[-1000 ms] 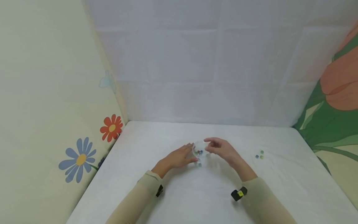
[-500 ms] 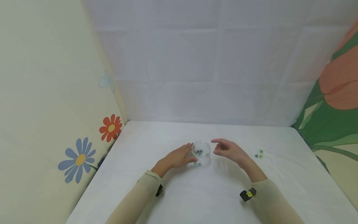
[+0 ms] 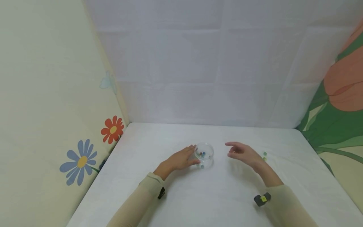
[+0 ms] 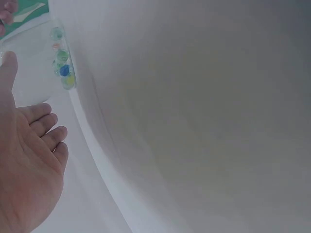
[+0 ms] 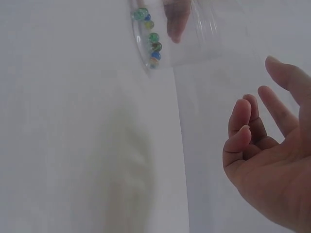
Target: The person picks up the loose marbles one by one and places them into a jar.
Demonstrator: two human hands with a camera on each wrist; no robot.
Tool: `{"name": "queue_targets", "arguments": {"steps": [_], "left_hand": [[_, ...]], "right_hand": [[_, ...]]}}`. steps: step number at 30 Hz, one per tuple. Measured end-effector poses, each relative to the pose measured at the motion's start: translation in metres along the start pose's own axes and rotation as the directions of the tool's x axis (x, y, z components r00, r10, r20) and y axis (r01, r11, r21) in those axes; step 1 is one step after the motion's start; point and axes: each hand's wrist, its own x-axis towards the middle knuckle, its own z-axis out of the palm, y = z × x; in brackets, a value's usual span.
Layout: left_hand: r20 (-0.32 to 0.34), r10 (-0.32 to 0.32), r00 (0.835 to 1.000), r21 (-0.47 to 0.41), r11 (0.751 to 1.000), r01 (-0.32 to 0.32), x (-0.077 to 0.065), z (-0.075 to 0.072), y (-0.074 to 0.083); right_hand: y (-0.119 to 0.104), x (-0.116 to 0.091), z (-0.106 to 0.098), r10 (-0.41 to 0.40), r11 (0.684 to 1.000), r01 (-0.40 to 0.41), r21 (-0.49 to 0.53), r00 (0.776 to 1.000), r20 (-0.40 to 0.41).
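Note:
A clear round cup (image 3: pixel 204 151) stands upright on the white table, with several coloured marbles (image 4: pixel 62 63) at its bottom. My left hand (image 3: pixel 180 159) holds the cup from its left side. Its thumb lies along the near wall, and its other fingers are at the far-left wall. To the right of the cup, my right hand (image 3: pixel 245 155) hovers above the table with index finger extended and other fingers loosely bent. In the right wrist view, that hand (image 5: pixel 272 150) has nothing between its fingers. Beyond it lie two green marbles (image 3: pixel 265 154), partly covered by the hand.
White cloth covers the table (image 3: pixel 195 198) and the back wall (image 3: pixel 181 63). A cream flowered panel (image 3: pixel 56 110) borders the left side, and a panel with a large tulip print (image 3: pixel 346 94) borders the right. Small black wrist cameras (image 3: pixel 262 199) hang under both sleeves.
My right hand has moved away from the cup, rightward toward the loose marbles, and now hides the blue one there. The left hand and cup have stayed in place.

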Motion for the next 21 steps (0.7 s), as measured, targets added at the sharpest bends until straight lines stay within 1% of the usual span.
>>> {"name": "queue_targets", "arguments": {"steps": [3,9,15,21], "left_hand": [[0.002,0.002,1.000,-0.004,1.000,-0.002,0.000,0.000,-0.001],[0.004,-0.008,1.000,-0.020,1.000,0.008,-0.001,0.003,0.000],[0.004,-0.004,1.000,-0.002,1.000,0.004,-0.003,0.003,0.001],[0.006,-0.005,1.000,0.032,0.999,0.005,0.000,0.000,0.000]], "right_hand": [[0.005,-0.004,-0.006,0.014,1.000,-0.014,-0.007,1.000,-0.014],[0.016,-0.017,-0.022,0.079,0.997,-0.080,-0.014,0.996,-0.033],[0.030,-0.026,-0.037,0.129,0.988,-0.133,-0.072,0.990,-0.056],[0.041,-0.033,-0.057,0.146,0.984,-0.153,-0.090,0.986,-0.080]]}}
